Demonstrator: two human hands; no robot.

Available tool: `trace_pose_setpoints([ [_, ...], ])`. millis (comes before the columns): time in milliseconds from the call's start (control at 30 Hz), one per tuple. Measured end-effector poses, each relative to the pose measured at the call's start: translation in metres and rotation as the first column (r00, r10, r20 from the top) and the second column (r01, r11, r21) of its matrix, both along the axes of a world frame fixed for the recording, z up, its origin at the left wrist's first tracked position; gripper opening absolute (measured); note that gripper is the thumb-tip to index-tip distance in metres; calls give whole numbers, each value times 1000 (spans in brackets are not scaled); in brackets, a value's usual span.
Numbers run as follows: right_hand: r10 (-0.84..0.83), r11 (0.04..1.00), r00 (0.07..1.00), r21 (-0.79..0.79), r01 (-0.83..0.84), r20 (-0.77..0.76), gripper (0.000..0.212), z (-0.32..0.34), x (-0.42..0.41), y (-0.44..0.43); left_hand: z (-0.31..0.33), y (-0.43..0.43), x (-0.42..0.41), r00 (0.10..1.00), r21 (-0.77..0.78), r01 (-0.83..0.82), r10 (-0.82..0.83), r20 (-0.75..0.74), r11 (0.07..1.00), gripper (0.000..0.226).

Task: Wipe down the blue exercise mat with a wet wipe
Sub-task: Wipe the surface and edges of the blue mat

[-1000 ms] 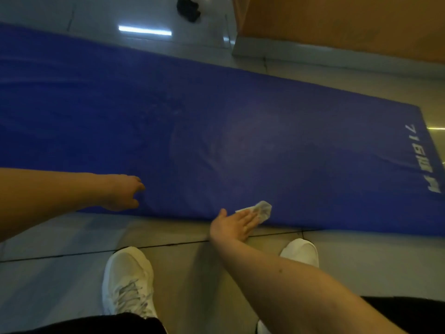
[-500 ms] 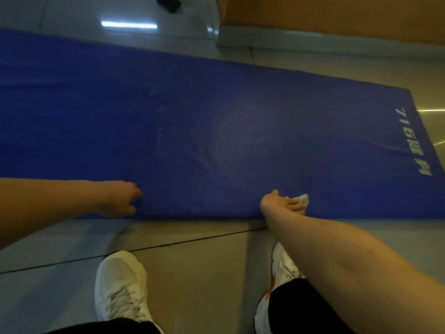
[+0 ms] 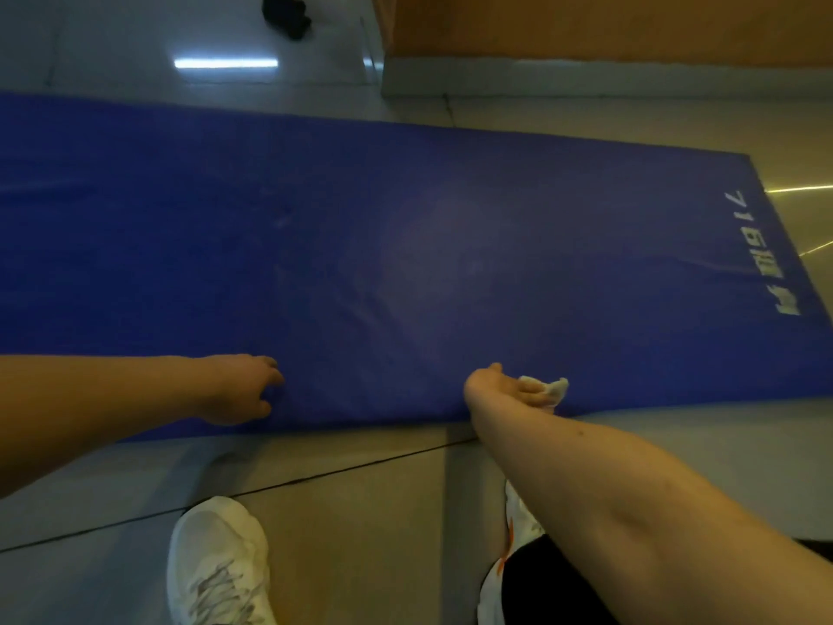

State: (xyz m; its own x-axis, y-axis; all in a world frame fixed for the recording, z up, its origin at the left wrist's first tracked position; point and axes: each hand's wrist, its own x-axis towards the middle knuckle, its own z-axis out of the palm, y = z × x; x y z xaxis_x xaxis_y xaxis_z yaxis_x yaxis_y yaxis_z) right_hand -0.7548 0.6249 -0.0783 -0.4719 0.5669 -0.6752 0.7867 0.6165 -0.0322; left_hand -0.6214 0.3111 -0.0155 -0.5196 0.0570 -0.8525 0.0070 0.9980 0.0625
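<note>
Head view: wet wipe (image 3: 551, 389) bunched in right hand (image 3: 505, 388).

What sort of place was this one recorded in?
Probably a gym or indoor exercise room. A large blue exercise mat with white printed lettering lies on a glossy tiled floor, beside an orange wall with a grey skirting. The right hand holds a wet wipe at the mat's near edge.

Both arms extend forward. Left grip (image 3: 239, 390), fingers loosely curled, rests at left; right grip (image 3: 500, 390), fingers bent, pinches a wet wipe (image 3: 553, 390).
</note>
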Motion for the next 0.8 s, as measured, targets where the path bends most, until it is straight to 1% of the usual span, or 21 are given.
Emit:
trace_pose_setpoints([
  [33, -48, 993, 999, -105, 50, 17, 87, 3, 2, -11, 0, -1, -1, 1000, -2, 0, 0, -6, 1000, 59],
  [67, -90, 987, 994, -136, 82, -56, 88, 1, 3, -20, 1, -2, -1, 1000, -4, 0, 0, -11, 1000, 58],
  [100, -60, 983, 996, -180, 48, -65, 87, 4, 12, -29, 2, -3, -1, 1000, -7, -2, 2, -11, 1000, 58],
  [133, -41, 992, 998, -120, 36, -39, 86, 3, 25, -33, 3, -4, -1, 1000, -7, -5, 5, -10, 1000, 58],
  [167, -48, 998, 997, -46, 45, -56, 84, 2, 37, -34, 3, -5, 0, 1000, -4, -8, 8, -11, 1000, 58],
  [200, -20, 999, 999, 36, 22, -47, 83, 0, 45, -36, 2, -6, 0, 1000, -1, -8, 8, -14, 1000, 58],
  [233, 26, 996, 997, 82, -20, -71, 82, 4, 50, -41, 2, -10, 2, 1000, 2, -12, 12, -21, 1000, 59],
  [367, 189, 979, 982, 79, -187, -16, 79, 14, 77, -55, 3, -15, 5, 1000, -17, -28, 28, 0, 999, 60],
  [433, 307, 951, 952, 36, -306, -5, 78, 21, 98, -73, 4, -15, 3, 999, -11, -33, 33, -6, 999, 60],
  [467, 383, 924, 924, 6, -383, -19, 79, 24, 110, -85, 6, -15, 2, 999, -7, -38, 38, -14, 999, 60],
  [533, 554, 829, 830, -48, -557, -60, 84, 30, 133, -107, 9, -14, -1, 998, -2, -54, 54, -24, 999, 60],
  [600, 707, 687, 689, -74, -723, -161, 83, 35, 152, -122, 9, -14, -3, 997, -4, -66, 66, -34, 998, 61],
  [633, 770, 604, 605, -76, -794, -204, 78, 36, 157, -126, 10, -14, -2, 997, -4, -70, 70, -40, 998, 61],
  [700, 861, 452, 451, -55, -890, -234, 64, 35, 156, -128, 12, -16, 3, 996, -8, -85, 85, -40, 996, 60],
  [733, 883, 413, 408, -27, -910, -234, 55, 33, 150, -125, 12, -18, 5, 995, -10, -92, 92, -36, 996, 60],
  [800, 912, 370, 359, 21, -929, -199, 39, 30, 128, -112, 11, -24, 12, 993, -6, -114, 114, -30, 993, 60],
])
